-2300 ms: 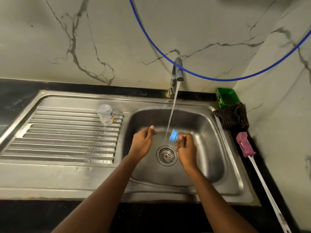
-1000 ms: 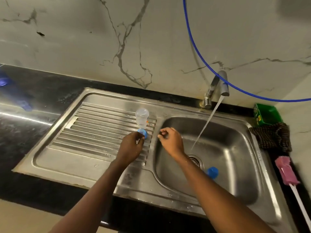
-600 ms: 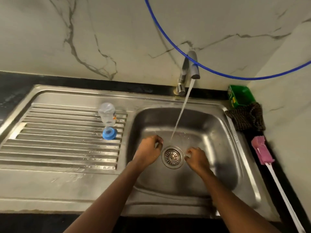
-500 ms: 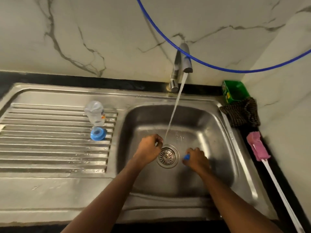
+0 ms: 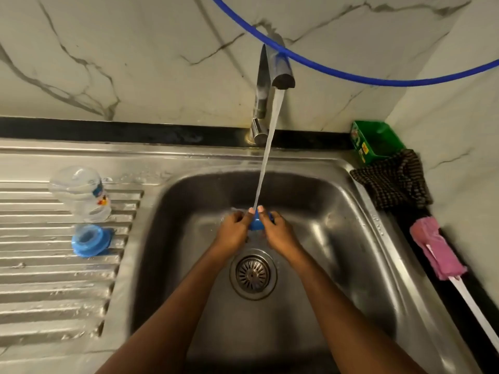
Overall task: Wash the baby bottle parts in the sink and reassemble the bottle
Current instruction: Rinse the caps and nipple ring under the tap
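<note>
Over the steel sink basin (image 5: pixel 337 211), my left hand (image 5: pixel 232 232) and my right hand (image 5: pixel 279 230) both grip a small blue bottle part (image 5: pixel 256 224) under the running water from the tap (image 5: pixel 272 76). My thumbs meet on top of it, and most of the part is hidden between my fingers. On the ribbed drainboard (image 5: pixel 54 279) to the left, the clear bottle body (image 5: pixel 81 194) stands upside down. A blue ring part (image 5: pixel 90 240) lies just in front of it.
The drain strainer (image 5: pixel 253 273) sits below my hands. A green box (image 5: pixel 375 140) and a dark checked cloth (image 5: pixel 394 179) lie at the sink's back right corner. A pink-headed bottle brush (image 5: pixel 437 251) with a white handle lies along the right counter. A blue hose (image 5: pixel 351 74) hangs across the wall.
My right hand picked the blue part up from the basin floor near the drain. Both hands then rose and came together on it under the water stream.
</note>
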The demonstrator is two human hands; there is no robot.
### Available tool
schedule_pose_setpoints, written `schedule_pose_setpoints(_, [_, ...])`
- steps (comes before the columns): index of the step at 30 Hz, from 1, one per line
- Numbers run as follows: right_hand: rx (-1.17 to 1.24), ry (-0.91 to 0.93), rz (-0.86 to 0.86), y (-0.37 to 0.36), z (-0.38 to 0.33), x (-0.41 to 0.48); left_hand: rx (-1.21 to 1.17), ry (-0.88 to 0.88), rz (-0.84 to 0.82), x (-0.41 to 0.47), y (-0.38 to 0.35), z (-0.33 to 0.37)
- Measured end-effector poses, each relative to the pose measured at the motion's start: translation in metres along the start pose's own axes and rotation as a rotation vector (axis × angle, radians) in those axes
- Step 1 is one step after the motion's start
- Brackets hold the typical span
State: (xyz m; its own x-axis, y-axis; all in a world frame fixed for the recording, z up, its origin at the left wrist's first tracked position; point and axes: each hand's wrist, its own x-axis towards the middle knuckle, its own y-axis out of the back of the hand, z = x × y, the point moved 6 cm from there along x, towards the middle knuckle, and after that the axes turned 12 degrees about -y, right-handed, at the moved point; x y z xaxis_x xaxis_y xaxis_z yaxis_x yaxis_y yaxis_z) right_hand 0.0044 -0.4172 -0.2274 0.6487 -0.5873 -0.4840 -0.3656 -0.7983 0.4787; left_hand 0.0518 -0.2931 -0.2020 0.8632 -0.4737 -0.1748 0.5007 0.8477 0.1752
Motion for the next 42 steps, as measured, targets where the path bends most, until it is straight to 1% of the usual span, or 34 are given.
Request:
schedule_pose_setpoints(2, [0.025,0.007,-0.046,-0.01,0.002,0.008,-0.116,0.039,0.008,0.005,-0.004,-0.001])
schedule_pose_setpoints(4, [0.095,0.008,-0.067,-0.014,0.001,0.011,-0.205,0.091,-0.038,0.005,-0.008,-0.001])
schedule_pose_setpoints(6, [0.176,0.042,-0.046,-0.011,-0.005,0.007,-0.254,0.108,-0.066,0.003,-0.01,0.003])
schedule_pose_setpoints(10, [0.167,0.189,-0.049,-0.005,-0.02,-0.007,-0.262,0.07,0.042,0.007,-0.008,0.012])
schedule_pose_setpoints(12, [0.126,0.224,-0.043,-0.006,-0.022,-0.01,-0.3,0.045,0.081,0.009,-0.007,0.015])
schedule_pose_setpoints(14, [0.124,0.167,-0.057,-0.009,-0.019,-0.004,-0.302,0.033,0.065,0.006,-0.008,0.018])
schedule_pose_setpoints(16, [0.162,0.051,-0.053,-0.009,-0.015,0.002,-0.262,0.015,0.026,0.002,-0.015,0.019])
schedule_pose_setpoints(17, [0.168,0.017,-0.031,-0.008,-0.013,0.005,-0.246,-0.004,0.017,0.001,-0.017,0.019])
schedule_pose_setpoints(18, [0.151,0.023,0.0,-0.006,-0.013,0.007,-0.237,-0.016,0.012,0.0,-0.019,0.019])
schedule_pose_setpoints(20, [0.077,0.097,0.077,0.0,-0.019,0.001,-0.254,-0.012,0.031,0.002,-0.02,0.02])
schedule_pose_setpoints(23, [-0.076,0.309,0.15,0.005,-0.035,-0.024,-0.365,0.055,0.091,0.003,-0.01,0.021])
schedule_pose_setpoints(25, [-0.141,0.387,0.198,0.004,-0.039,-0.031,-0.436,0.111,0.064,0.003,-0.006,0.019])
schedule_pose_setpoints(26, [-0.149,0.381,0.224,0.004,-0.038,-0.03,-0.455,0.14,0.017,0.002,-0.007,0.017])
schedule_pose_setpoints(28, [-0.096,0.263,0.228,0.007,-0.032,-0.02,-0.466,0.172,-0.069,-0.001,-0.014,0.012])
schedule_pose_setpoints(30, [0.045,0.088,0.162,0.008,-0.025,-0.012,-0.398,0.148,-0.068,-0.002,-0.02,0.011])
schedule_pose_setpoints(31, [0.056,0.046,0.153,0.009,-0.024,-0.011,-0.353,0.13,-0.037,-0.002,-0.021,0.013])
schedule_pose_setpoints(32, [0.02,0.063,0.18,0.01,-0.027,-0.013,-0.31,0.111,0.011,-0.002,-0.02,0.015])
schedule_pose_setpoints(33, [-0.052,0.144,0.23,0.011,-0.032,-0.018,-0.279,0.095,0.065,0.0,-0.018,0.015])
schedule_pose_setpoints(34, [-0.128,0.264,0.275,0.012,-0.039,-0.025,-0.269,0.1,0.111,0.001,-0.015,0.015])
schedule_pose_setpoints(36, [-0.256,0.448,0.315,0.01,-0.048,-0.04,-0.319,0.182,0.143,0.004,-0.009,0.009])
schedule_pose_setpoints(37, [-0.278,0.478,0.324,0.01,-0.05,-0.043,-0.352,0.236,0.114,0.003,-0.007,0.007])
schedule_pose_setpoints(39, [-0.275,0.421,0.324,0.01,-0.046,-0.038,-0.427,0.3,0.005,0.002,-0.01,0.003])
schedule_pose_setpoints(40, [-0.239,0.331,0.304,0.01,-0.042,-0.031,-0.465,0.302,-0.042,0.0,-0.013,0.003])
schedule_pose_setpoints(42, [-0.075,0.105,0.216,0.009,-0.03,-0.016,-0.462,0.254,-0.092,-0.002,-0.018,0.007])
